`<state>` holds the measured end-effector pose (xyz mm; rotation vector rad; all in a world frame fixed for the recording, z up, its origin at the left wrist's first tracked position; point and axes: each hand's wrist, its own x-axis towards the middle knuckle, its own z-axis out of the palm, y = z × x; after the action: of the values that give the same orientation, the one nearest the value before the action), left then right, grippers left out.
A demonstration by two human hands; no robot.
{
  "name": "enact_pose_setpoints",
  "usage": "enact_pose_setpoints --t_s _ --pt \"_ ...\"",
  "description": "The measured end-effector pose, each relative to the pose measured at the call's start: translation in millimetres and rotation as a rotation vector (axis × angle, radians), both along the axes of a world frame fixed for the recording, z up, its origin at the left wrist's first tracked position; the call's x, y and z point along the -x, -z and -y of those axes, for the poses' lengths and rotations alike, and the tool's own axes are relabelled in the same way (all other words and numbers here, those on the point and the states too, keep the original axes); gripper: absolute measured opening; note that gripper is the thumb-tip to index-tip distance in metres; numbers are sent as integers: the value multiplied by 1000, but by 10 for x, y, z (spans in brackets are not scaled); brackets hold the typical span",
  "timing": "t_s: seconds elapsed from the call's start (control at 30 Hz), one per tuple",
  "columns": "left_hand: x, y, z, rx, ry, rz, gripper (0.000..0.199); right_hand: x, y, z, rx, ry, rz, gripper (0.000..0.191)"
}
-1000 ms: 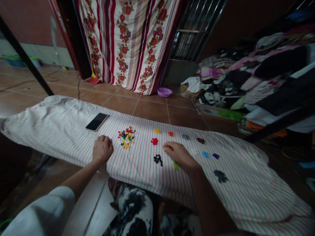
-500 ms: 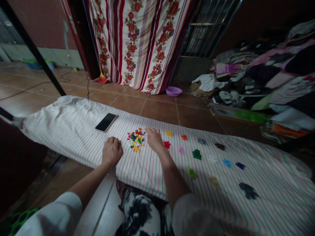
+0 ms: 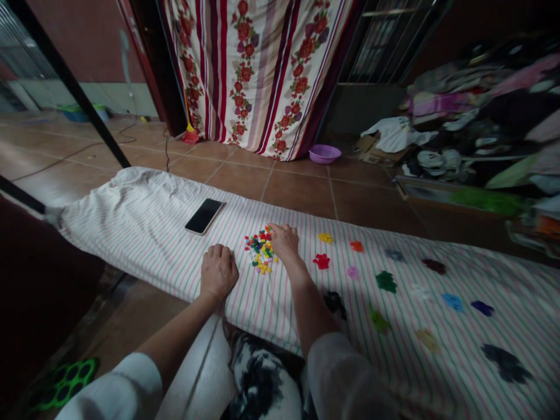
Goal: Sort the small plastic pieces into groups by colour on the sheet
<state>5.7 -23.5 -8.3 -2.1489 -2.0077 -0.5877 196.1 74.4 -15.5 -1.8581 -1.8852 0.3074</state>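
A mixed pile of small coloured pieces (image 3: 261, 252) lies on the striped cloth (image 3: 258, 297). My right hand (image 3: 286, 241) is at its right edge, thumb and fingers drawn together among the pieces; whatever they pinch is too small to make out. To the left of the pile my left hand (image 3: 219, 272) rests on the cloth with its fingers curled in. Sorted heaps spread out to the right, among them a yellow heap (image 3: 325, 238), a red heap (image 3: 321, 261), a dark green heap (image 3: 386, 282) and a black heap (image 3: 335, 304) partly behind my right forearm.
A phone (image 3: 205, 216) lies on the cloth behind my left hand. More heaps, such as a blue one (image 3: 452, 301) and a dark grey one (image 3: 506, 363), reach rightward. Beyond stand a purple basin (image 3: 324, 154), a floral curtain (image 3: 262, 76) and piled clothes (image 3: 441, 108).
The view has swung left, so everything sits further right in the picture. My right fingertips have moved slightly in over the mixed pile's edge. My left hand stays in place.
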Motion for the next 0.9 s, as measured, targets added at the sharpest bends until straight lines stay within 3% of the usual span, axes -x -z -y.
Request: enact_pose_setpoints --t_s 0.13,0.47,0.7,0.9 --pt "-8 -13 7 6 -1 2 8 13 -8 -39 28 3 -3 35" --pt "7 35 -2 -26 4 -12 7 -7 45 -68 -107 -6 -79 22" --pt "12 22 11 -27 3 -7 5 -14 -94 55 -171 5 -180 21" --pt "20 28 10 -35 1 -13 5 -53 -210 228 -125 58 -346 20"
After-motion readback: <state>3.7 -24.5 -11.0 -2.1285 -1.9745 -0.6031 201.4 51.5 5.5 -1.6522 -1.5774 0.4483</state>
